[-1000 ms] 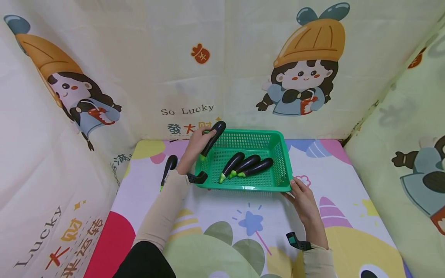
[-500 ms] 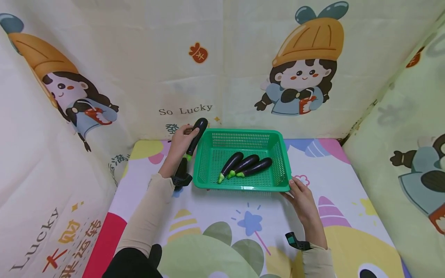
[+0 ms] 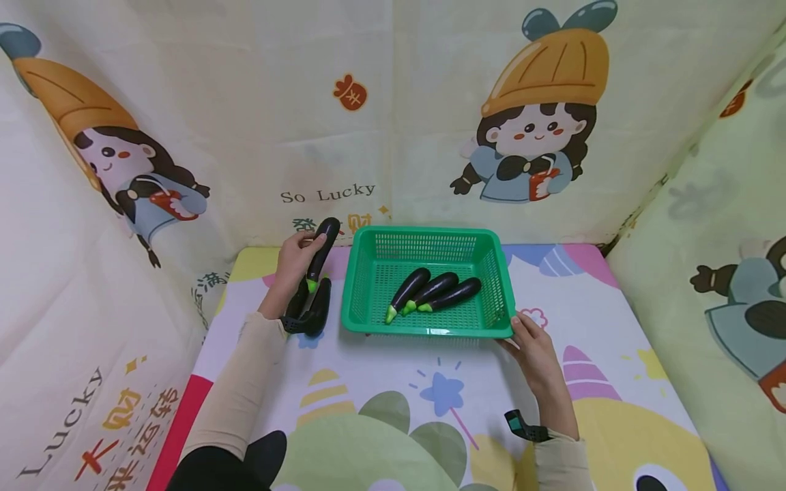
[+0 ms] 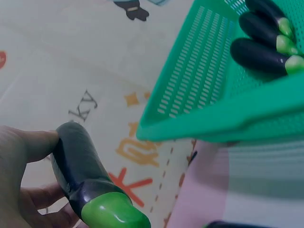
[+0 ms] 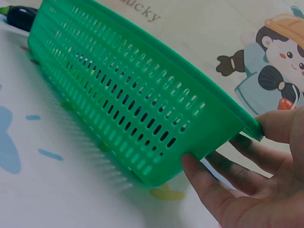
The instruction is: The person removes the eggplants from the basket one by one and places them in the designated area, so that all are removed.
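Note:
My left hand (image 3: 293,264) grips a dark purple eggplant (image 3: 323,249) with its green cap pointing down, left of the green plastic basket (image 3: 430,332). Below that hand, two more eggplants lie on the table, the nearer one (image 3: 318,310) partly behind the wrist strap. Inside the basket, three eggplants (image 3: 434,292) lie side by side toward the right. At the basket's front right corner, my right hand (image 3: 533,351) holds the rim, thumb on top and fingers against the outer wall, as the right wrist view shows.
A patterned cloth (image 3: 393,382) covers the table. Printed curtains (image 3: 417,136) stand right behind the basket and along both sides. Each wrist wears a black strap with a small device (image 3: 525,428).
My left hand has carried the eggplant left, from over the basket's left edge to above the eggplants on the table, and a little lower. My right hand stays at the corner.

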Tool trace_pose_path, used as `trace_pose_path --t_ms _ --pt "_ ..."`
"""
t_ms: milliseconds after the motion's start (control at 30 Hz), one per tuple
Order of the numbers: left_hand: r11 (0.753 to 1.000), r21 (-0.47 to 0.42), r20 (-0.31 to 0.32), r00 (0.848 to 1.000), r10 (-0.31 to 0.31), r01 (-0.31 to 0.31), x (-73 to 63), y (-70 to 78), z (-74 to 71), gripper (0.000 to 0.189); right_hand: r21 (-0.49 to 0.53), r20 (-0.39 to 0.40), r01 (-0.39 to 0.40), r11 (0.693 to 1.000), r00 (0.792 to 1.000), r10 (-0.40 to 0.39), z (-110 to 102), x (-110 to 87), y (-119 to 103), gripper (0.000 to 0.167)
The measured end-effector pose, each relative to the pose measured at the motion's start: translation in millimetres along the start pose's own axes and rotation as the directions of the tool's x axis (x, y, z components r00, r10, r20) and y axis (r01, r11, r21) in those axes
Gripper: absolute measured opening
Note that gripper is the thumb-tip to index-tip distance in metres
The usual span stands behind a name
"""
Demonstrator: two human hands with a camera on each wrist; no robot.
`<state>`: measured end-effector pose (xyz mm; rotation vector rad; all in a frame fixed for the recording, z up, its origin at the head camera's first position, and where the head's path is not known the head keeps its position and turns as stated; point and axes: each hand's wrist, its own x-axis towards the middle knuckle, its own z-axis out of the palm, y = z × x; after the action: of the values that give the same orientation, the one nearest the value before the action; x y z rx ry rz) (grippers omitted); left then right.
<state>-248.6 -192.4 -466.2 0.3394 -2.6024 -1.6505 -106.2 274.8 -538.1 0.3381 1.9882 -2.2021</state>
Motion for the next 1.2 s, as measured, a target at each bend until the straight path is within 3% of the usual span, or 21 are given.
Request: trace_pose_path --t_ms 633,1200 --pt "0.996 0.039 -0.055 0.996 -0.072 0.074 -7.3 -46.1 -33.6 0.065 -0.023 0.003 -0.012 1.000 1.000 0.012 1 -1.4 -2 0.064" --pt "0.972 0.119 -0.055 0.979 -0.198 0.204 -14.0 -81.5 -49.0 0.071 0.000 -0.007 0.001 1.000 1.000 -0.001 1 -2.9 -1 0.064"
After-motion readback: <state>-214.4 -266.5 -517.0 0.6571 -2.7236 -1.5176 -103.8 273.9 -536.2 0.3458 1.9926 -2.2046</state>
